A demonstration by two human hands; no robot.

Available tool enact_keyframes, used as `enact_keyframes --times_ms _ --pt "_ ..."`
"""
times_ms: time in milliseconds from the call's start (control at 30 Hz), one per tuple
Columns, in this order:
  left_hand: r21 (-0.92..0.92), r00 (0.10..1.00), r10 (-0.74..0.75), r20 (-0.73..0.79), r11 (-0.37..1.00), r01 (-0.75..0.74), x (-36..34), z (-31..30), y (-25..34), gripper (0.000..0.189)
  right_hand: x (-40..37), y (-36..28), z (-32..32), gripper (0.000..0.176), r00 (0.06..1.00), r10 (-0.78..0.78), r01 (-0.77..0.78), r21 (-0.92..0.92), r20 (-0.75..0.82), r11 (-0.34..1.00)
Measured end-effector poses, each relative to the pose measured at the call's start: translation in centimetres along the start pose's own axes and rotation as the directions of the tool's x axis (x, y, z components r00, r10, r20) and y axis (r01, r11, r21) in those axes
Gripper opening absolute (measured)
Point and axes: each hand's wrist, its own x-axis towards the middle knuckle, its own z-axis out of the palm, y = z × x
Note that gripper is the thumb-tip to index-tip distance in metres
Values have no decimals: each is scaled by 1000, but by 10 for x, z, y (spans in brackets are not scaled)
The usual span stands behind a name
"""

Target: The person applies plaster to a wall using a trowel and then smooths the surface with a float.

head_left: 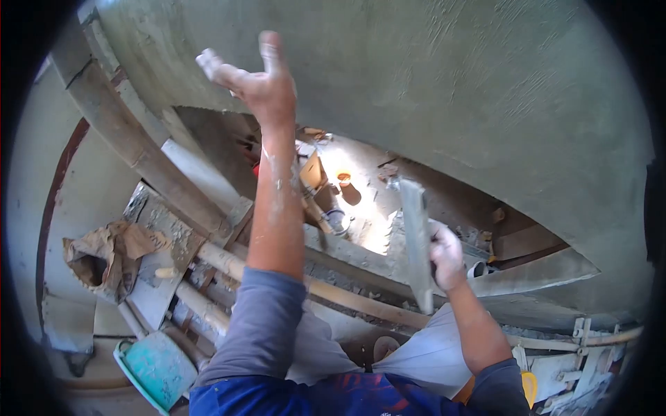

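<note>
My left hand (267,90) is raised in front of the grey plastered wall (451,83), fingers spread and nothing in them. Pale, dusty smears cover its fingertips and streak the forearm. Lower and to the right, my right hand (447,256) is wrapped round the back of a plastering float (416,243). Its long flat face is coated in grey and turned nearly edge-on to me. The float overlaps the triangular opening below the wall's slanted lower edge in this view. The handle is mostly hidden behind my fingers.
Bamboo poles (333,291) run across in front of my legs. On the left, a crumpled paper bag (114,260) lies on a dirty board (154,288), above a green basin (159,371). Through the opening, a sunlit floor shows a bucket (337,220) and an orange container (344,178).
</note>
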Motion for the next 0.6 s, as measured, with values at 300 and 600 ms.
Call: enact_keyframes --times_ms 300,600 --pt "-653 272 -822 501 -153 741 -180 -25 -77 113 4 29 -44 54 986 100 -167 729 135 663" --pt "-661 361 -628 689 -341 668 -184 -15 -12 120 0 26 -68 48 995 90 -88 769 41 633"
